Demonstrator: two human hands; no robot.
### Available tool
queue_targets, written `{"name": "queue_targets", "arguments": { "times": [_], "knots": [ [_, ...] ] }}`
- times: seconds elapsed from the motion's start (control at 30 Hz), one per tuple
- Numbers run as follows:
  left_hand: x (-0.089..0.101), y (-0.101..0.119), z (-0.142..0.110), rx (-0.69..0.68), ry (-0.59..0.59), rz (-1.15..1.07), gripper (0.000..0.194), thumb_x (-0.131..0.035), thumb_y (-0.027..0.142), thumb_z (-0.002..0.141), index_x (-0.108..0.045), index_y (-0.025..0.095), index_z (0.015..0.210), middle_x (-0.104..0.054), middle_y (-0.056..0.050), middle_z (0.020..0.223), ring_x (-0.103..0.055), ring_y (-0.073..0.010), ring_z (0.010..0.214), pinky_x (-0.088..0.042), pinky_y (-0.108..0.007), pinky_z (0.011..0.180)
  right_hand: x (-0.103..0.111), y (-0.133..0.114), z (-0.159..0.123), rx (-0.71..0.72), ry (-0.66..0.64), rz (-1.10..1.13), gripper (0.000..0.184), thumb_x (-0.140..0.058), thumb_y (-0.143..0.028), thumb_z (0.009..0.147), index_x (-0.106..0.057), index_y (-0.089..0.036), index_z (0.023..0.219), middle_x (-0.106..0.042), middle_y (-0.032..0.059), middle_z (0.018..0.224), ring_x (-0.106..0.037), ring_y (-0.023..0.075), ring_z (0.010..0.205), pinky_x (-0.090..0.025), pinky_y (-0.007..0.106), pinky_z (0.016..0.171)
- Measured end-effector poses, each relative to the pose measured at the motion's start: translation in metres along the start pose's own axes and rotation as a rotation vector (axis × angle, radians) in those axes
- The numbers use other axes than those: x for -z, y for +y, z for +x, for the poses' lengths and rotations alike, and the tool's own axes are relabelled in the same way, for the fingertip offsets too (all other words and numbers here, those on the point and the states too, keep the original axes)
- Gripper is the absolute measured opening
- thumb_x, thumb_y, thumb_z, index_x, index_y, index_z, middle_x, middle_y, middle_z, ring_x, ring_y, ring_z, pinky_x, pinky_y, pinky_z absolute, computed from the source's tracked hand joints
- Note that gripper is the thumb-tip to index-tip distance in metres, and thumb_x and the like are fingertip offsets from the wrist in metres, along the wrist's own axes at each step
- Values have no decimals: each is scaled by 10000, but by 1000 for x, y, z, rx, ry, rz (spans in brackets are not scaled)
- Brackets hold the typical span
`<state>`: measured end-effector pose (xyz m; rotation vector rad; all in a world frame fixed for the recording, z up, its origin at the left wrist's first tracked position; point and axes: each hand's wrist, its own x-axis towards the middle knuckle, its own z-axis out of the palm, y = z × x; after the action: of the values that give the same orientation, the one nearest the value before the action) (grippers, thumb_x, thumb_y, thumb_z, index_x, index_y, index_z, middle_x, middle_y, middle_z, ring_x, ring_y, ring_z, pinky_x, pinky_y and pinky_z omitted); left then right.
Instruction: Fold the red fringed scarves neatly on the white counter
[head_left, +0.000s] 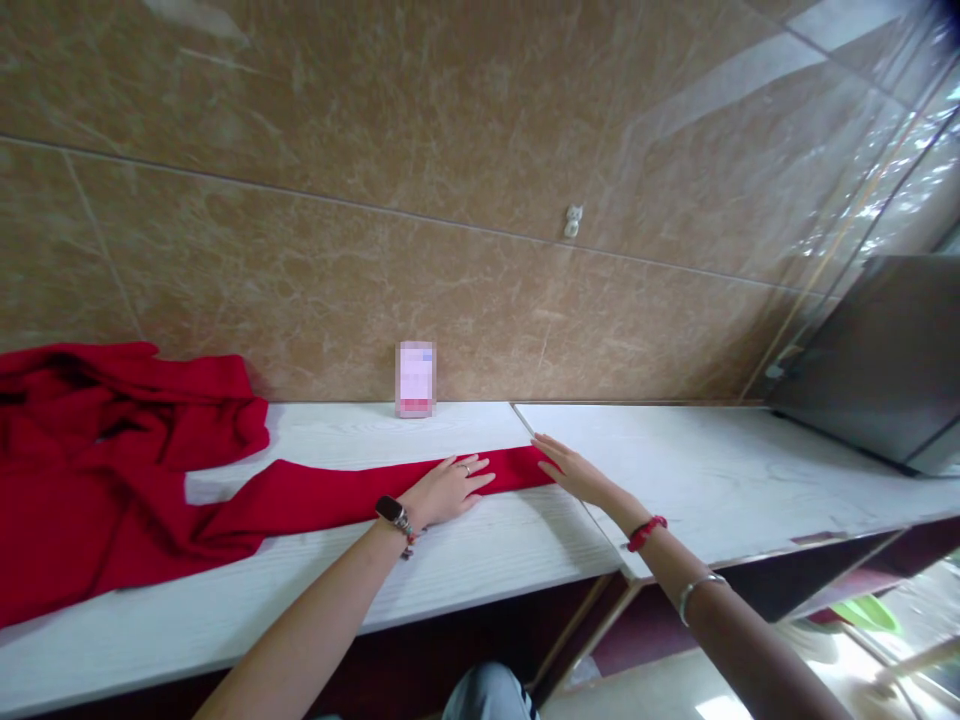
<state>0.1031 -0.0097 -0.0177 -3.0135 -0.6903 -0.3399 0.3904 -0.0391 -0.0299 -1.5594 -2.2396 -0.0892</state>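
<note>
Cloth (150, 525), red, lay bunched left of the upright pink object (415, 378) on the desk (480, 555), its long strip (330, 497) in front! My left hand (448, 488) lay spread on the strip, my right hand (576, 474) open at its end, neither gripping, seemingly to flatten it.

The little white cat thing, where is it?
In the head view, the little white cat thing is on the brown tiled wall, right of centre, above the right hand.
</note>
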Motion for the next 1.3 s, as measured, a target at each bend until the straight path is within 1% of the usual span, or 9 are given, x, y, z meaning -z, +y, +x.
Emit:
{"name": "queue_targets", "arguments": {
  "times": [0.13, 0.27, 0.47, 0.6, 0.73, 0.87, 1.07, 1.2, 1.3],
  "knots": [
    [1, 9, 4, -34, -10, -13, 374, -365, 334, 919, -409, 280, 1286, -423, -25, 1352, -344, -178, 1254, -255, -365, 1000, 6, 17, -29, 37, -84, 109, 423, -393, -212, 860, -453, -195, 1279, -471, 81, 1308, -421, 186, 1203, -337, 385, 1023],
    [2, 18, 12, 24, 28, 28, 339, -375, 352, 917, -495, 248, 1217, -540, -44, 1229, -480, -186, 1122, -331, -335, 930, 11, 32, -50, 5, -51, 98, 414, -383, -190, 863, -464, -169, 1269, -475, 91, 1300, -427, 185, 1197, -341, 384, 1022],
    [0, 35, 48, -3, 92, 183, 297, -515, 364, 846, -590, 169, 1057, -586, -107, 1065, -543, -237, 986, -397, -359, 849, 20, 29, -44, 72, -15, 8, 336, -425, -181, 849, -580, -167, 1146, -571, 89, 1197, -511, 199, 1118, -408, 368, 975],
    [-6, 42, 69, -62, 108, 153, 168, -516, 256, 851, -597, 165, 967, -596, -71, 979, -578, -191, 862, -443, -289, 715, 19, 28, -41, 72, 19, -44, 314, -409, -180, 852, -617, -175, 1087, -622, 85, 1118, -579, 199, 1027, -455, 363, 925],
    [-9, 40, 69, -67, 136, 133, 154, -443, 144, 875, -596, 167, 885, -595, -42, 850, -576, -159, 777, -432, -254, 625, 13, 30, -44, 56, 24, -63, 369, -417, -110, 800, -602, -190, 1108, -612, 73, 1137, -576, 200, 1031, -455, 365, 924],
    [-5, 37, 63, -81, 130, 151, 159, -432, 136, 881, -588, 161, 902, -589, -40, 827, -563, -160, 774, -430, -262, 632, 11, 32, -46, 45, 23, -48, 430, -407, -65, 763, -580, -180, 1139, -595, 81, 1163, -559, 197, 1056, -444, 371, 935],
    [-1, 39, 66, -164, 128, 207, 141, -447, 86, 861, -580, 133, 854, -565, -60, 848, -536, -171, 811, -435, -279, 698, 10, 37, -46, 68, 38, -36, 387, -396, -111, 803, -586, -146, 1138, -584, 113, 1171, -547, 206, 1072, -444, 364, 938],
    [-3, 38, 68, -183, 160, 202, 161, -429, 79, 868, -584, 121, 855, -552, -71, 843, -516, -176, 856, -422, -299, 775, 13, 34, -47, 73, 68, -7, 381, -382, -136, 830, -581, -170, 1153, -576, 90, 1187, -530, 198, 1095, -433, 358, 952],
    [-6, 36, 67, -188, 111, 150, 170, -452, 82, 852, -611, 142, 851, -553, -60, 844, -517, -167, 838, -419, -286, 770, 14, 31, -47, 57, 45, 12, 388, -394, -123, 822, -579, -189, 1157, -568, 74, 1201, -536, 188, 1087, -435, 348, 947]
  ]
}}
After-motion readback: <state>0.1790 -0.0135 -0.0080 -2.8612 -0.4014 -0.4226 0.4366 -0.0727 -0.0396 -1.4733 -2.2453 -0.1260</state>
